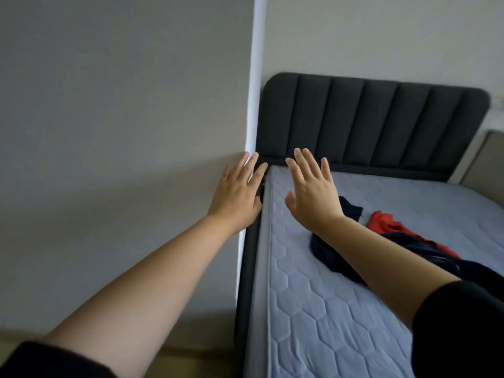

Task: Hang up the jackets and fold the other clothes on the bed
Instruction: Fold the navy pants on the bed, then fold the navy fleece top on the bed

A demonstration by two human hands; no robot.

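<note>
Both my arms are stretched out in front of me with the fingers spread and nothing held. My left hand [236, 192] hovers over the bed's left edge, beside the wall. My right hand [313, 194] hovers above the mattress [327, 317] near the headboard. A dark navy garment [327, 249] lies crumpled on the mattress, partly hidden under my right forearm. A red garment [387, 225] lies just to its right, next to more dark clothing [425, 252].
A dark grey padded headboard [376, 124] stands at the back of the bed. A grey wall with a white corner strip [255, 105] runs close along the bed's left side. A beige panel [485, 165] stands at the far right.
</note>
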